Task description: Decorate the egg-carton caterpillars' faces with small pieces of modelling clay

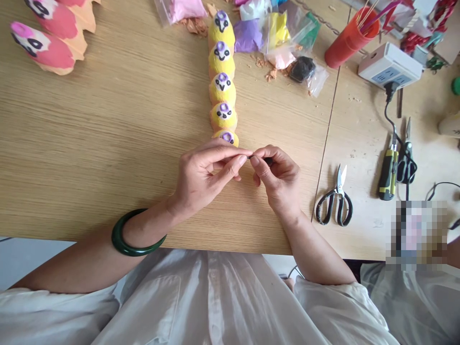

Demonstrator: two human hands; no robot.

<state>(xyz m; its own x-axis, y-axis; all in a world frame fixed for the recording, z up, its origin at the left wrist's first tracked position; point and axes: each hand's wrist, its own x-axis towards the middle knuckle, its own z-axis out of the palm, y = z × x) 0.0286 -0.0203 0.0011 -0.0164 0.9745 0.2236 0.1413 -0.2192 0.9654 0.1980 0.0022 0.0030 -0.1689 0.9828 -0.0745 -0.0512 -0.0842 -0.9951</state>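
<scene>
My left hand and my right hand meet over the front of the table, thumbs and forefingers pinched together. A small piece of black clay shows in my right fingers, and a thin dark bit of it sits between the fingertips of both hands. Just beyond my left hand lies a row of yellow clay-covered bumps, each with a white patch, black eyes and a purple ring. The near end of this row is partly hidden by my left hand.
Bags of coloured clay and an opened black clay lump lie at the back. Pink-covered bumps stand far left. To the right are scissors, a yellow-black cutter, a power strip and a red cup. Another person sits at right.
</scene>
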